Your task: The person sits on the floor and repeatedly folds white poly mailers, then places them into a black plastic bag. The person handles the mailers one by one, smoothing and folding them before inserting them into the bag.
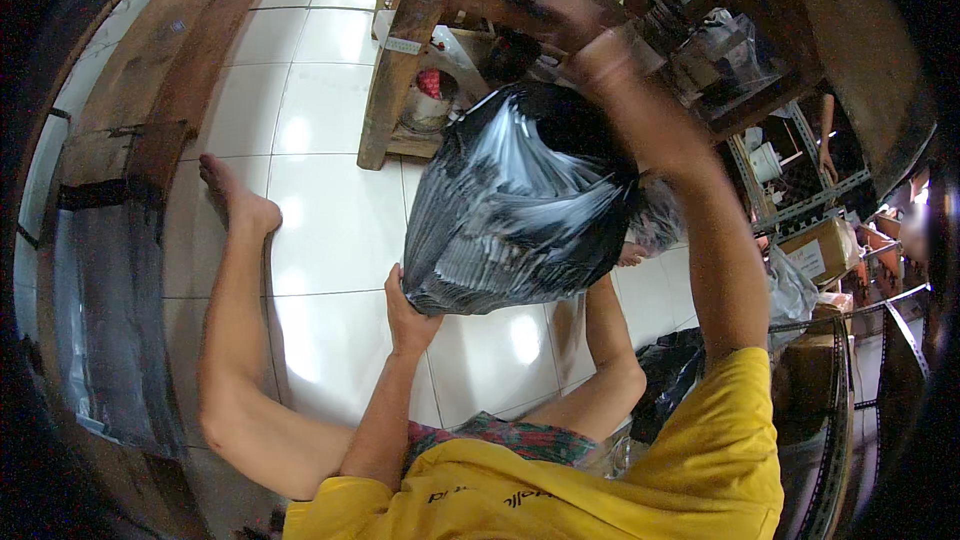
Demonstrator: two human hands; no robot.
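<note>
Black plastic bag (515, 210) bulging, contents hidden; both hands gripping it.

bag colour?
Glossy black plastic bag, with pale glare streaks; clearest in the head view.

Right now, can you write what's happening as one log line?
left hand: grip on bottom corner of black plastic bag | right hand: blurred, raised at bag top | bag: lifted above white tile floor
</note>
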